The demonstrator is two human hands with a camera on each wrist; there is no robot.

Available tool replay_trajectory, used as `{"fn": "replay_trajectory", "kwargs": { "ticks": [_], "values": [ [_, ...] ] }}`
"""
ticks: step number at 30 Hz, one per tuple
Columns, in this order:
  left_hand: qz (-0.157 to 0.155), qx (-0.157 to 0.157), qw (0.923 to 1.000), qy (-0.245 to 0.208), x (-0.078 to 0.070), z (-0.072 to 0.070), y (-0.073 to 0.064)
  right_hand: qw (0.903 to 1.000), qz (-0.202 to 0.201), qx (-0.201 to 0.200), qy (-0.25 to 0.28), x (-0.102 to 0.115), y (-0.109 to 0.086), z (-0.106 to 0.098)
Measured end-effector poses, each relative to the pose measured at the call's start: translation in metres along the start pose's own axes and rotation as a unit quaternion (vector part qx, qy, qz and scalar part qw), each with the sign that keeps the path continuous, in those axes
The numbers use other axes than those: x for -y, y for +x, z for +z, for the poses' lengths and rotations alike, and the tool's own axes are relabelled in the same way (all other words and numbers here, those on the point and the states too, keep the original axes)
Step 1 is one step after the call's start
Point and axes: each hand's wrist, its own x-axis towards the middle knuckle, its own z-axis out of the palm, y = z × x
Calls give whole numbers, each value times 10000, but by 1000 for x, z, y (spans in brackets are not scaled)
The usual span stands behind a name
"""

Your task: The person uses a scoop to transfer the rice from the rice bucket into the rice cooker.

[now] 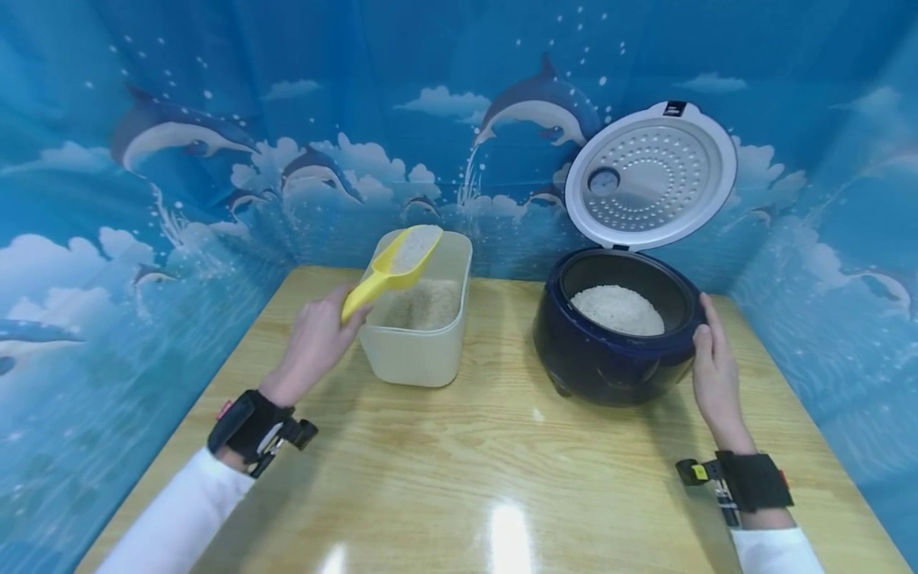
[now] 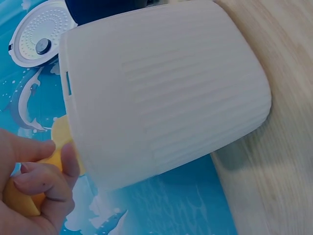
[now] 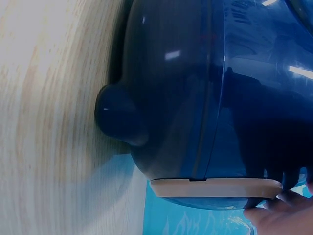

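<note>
My left hand (image 1: pixel 320 337) grips the handle of a yellow scoop (image 1: pixel 398 281) heaped with white rice (image 1: pixel 416 249). The scoop is held over a cream-coloured plastic bin (image 1: pixel 412 351), which has more rice in its bottom. In the left wrist view, fingers curl round the yellow handle beside the ribbed bin wall (image 2: pixel 171 93). At the right stands a dark blue rice cooker (image 1: pixel 610 371), its lid (image 1: pixel 654 177) raised and a mound of rice (image 1: pixel 620 309) in its pot. My right hand (image 1: pixel 717 375) rests against the cooker's right side, fingertips at its upper edge.
Both containers stand on a light wooden table (image 1: pixel 409 478), the bin left of the cooker with a gap between them. A blue curtain (image 1: pixel 344 80) printed with dolphins hangs behind and along the sides. The cooker's lid leans back close to it.
</note>
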Motion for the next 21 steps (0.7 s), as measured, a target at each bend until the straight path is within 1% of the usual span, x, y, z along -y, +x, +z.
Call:
{"fn": "replay_trajectory", "kwargs": {
  "ticks": [4, 9, 14, 17, 21],
  "values": [
    [-101, -141, 9998, -54, 1, 3, -1, 10000, -48, -5, 30, 0, 0, -1],
    [-178, -205, 9996, -110, 0, 3, -2, 10000, -79, -3, 53, -1, 0, -2],
    [-81, -239, 9995, -191, -5, -2, 0, 9999, -113, 11, 57, -2, 0, -2],
    [35, -268, 9993, -249, -9, -6, 1, 9999, -120, 16, 68, -2, 0, -2],
    [187, -271, 9989, -320, -17, -13, 8, 9999, -122, 30, 106, -1, 1, -2]
  ]
}}
